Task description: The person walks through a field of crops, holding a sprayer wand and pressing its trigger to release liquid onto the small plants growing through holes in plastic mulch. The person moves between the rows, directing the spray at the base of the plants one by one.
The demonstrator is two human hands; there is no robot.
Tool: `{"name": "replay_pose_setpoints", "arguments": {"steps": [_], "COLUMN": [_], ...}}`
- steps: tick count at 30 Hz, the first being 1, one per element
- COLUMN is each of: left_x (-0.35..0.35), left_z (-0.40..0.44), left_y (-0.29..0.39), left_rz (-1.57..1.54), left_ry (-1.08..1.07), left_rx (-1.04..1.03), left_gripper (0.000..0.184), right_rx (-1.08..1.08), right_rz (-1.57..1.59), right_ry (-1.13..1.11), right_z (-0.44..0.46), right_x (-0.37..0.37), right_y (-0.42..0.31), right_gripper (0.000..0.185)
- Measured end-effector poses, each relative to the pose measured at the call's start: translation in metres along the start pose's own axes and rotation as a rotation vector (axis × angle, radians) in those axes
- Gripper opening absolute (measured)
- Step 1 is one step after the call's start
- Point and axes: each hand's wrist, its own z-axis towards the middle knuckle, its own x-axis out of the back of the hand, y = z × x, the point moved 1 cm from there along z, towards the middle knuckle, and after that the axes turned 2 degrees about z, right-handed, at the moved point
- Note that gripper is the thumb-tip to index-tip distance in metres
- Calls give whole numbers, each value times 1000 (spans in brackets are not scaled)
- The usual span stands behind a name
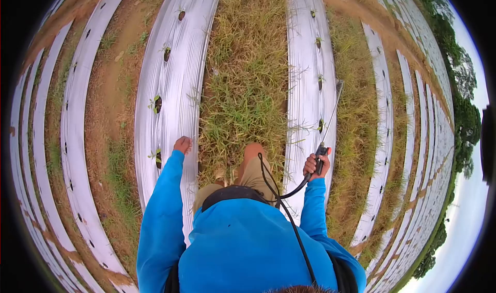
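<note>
My right hand [316, 167] is wrapped round the black handle of a spray wand [322, 151]. Its thin metal lance points forward and to the right, over the edge of the right plastic-covered bed [305, 76]. From the handle a black hose [295, 191] runs back past my waist and over my body. My left hand [183, 145] hangs above the edge of the left plastic-covered bed [175, 86], its fingers curled with nothing visible in them. Beside that hand, a small seedling [155, 155] grows out of a planting hole.
A grassy strip [245, 76] lies between the two beds, with my bare knee [253, 149] over it. More silver-covered rows run along both sides, with brown soil [124, 66] on the left. Trees [465, 112] stand at the far right.
</note>
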Motion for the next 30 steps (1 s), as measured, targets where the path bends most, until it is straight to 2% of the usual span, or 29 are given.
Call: {"name": "replay_pose_setpoints", "arguments": {"steps": [1,3,5,8,10,11,13,15,16,17,19,20,21,22,27,30], "left_x": [3,9,15,17,20,20,29,25,37,45,45,42,33,33,31,21], "left_z": [17,46,78,111,124,126,144,133,158,164,190,208,206,229,340,414], "left_y": [21,55,76,73,59,65,39,82,67,92,150,182,251,282,400,446], "left_rz": [37,21,-7,-4,-58,-16,-32,100,286,290,297,2,-51,-65,-76,-85], "left_ry": [9,2,11,50,72,107,35,16,-24,-12,-2,124,140,131,114,94], "left_rx": [-54,-39,-26,213,333,452,710,762,581,583,168,366,440,489,286,309], "left_gripper": [24,24,23,21,20,18,19,22,27,27,25,24,22,19,20,21], "right_rx": [11,-2,4,30,25,37,11,9,17,34,10,10,7,4,4,27], "right_rz": [10,-42,-60,-74,-45,-29,-26,-5,27,21,-27,-32,-45,-59,-80,-96], "right_ry": [9,-27,36,167,142,118,89,79,71,79,69,70,56,38,77,75], "right_z": [18,58,96,173,226,261,314,357,376,394,426,437,449,463,545,612], "right_x": [-7,-22,-45,-75,-94,-111,-145,-197,-220,-243,-279,-294,-306,-320,-375,-414], "right_y": [-6,-18,-25,-45,-60,-74,-96,-118,-127,-134,-150,-158,-165,-171,-207,-226], "right_gripper": [21,21,21,20,20,20,20,20,19,19,20,20,20,21,21,21]}}
